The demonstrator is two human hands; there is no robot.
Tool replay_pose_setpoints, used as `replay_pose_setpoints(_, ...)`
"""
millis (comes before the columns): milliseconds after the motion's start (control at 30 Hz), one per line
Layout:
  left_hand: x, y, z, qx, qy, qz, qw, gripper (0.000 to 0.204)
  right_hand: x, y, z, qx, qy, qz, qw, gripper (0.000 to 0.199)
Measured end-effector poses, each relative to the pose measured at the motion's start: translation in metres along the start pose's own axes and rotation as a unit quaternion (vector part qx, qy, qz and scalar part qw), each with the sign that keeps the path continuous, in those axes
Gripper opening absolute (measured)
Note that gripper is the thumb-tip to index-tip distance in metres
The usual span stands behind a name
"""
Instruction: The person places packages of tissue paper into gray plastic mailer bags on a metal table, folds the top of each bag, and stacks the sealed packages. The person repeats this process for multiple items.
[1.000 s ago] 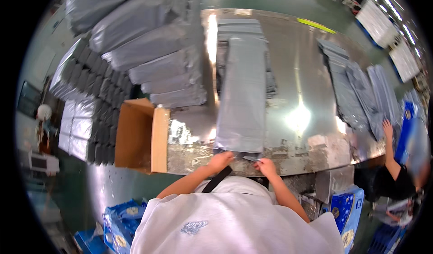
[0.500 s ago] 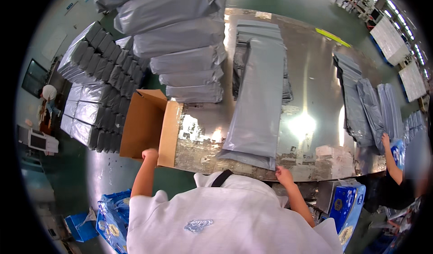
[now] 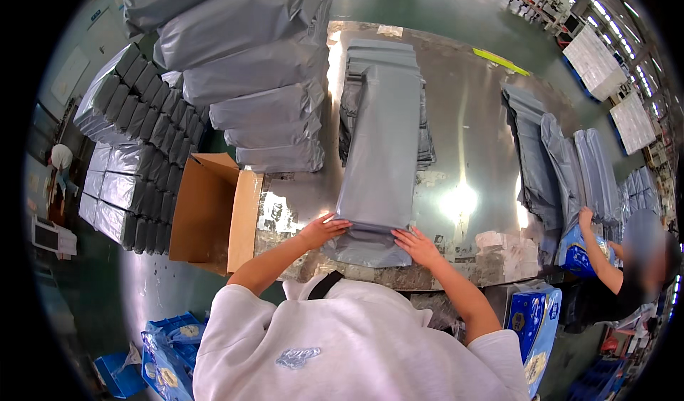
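Note:
A long grey plastic bag (image 3: 381,144) lies on top of a pile of grey bags (image 3: 381,50) in front of me, its near end toward my body. My left hand (image 3: 323,231) touches the left side of the bag near its front end, fingers stretched out. On the opposite side, my right hand (image 3: 419,246) rests on the bag with its fingers spread. Between them the plastic shows a crosswise fold, and a loose flap hangs toward me. Whether the fingertips reach under the plastic, I cannot tell.
An open cardboard box (image 3: 206,212) stands left of the metal table (image 3: 463,144). Filled grey packages (image 3: 249,66) are stacked behind it, more (image 3: 135,173) farther left. At right, a co-worker's hand (image 3: 586,219) is at other grey bags (image 3: 538,152). Blue packs (image 3: 531,323) stand below the table edge.
My left hand has gone from the box edge to the bag. My right hand has moved from the bag's near corner up onto its side. The near end now looks folded.

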State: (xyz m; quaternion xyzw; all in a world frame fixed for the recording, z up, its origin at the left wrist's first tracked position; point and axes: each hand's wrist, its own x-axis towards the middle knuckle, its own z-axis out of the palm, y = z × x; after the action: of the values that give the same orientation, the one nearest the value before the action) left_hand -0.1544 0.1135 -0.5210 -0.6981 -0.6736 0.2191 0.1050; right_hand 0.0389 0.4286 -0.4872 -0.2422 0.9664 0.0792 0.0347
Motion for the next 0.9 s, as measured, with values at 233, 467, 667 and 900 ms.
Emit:
replay_pose_setpoints(233,0.003,-0.06,-0.04,-0.192,-0.105,-0.013,0.976,0.06,0.011,0.049,-0.001,0.072,-0.019,-0.026,0.997,0.046)
replay_pose_setpoints(467,0.006,-0.084,0.031,-0.579,0.062,-0.343,0.737,0.035,0.027,0.08,0.003,0.547,0.024,0.385,0.743,0.035)
replay_pose_setpoints(667,0.079,-0.062,0.069,-0.831,0.23,-0.431,0.266,0.029,0.081,0.08,0.07,0.686,0.166,0.459,0.539,0.045)
replay_pose_setpoints(900,0.12,-0.079,0.051,-0.896,0.164,-0.412,0.014,0.063,0.133,0.087,0.074,0.866,0.316,0.373,0.104,0.054)
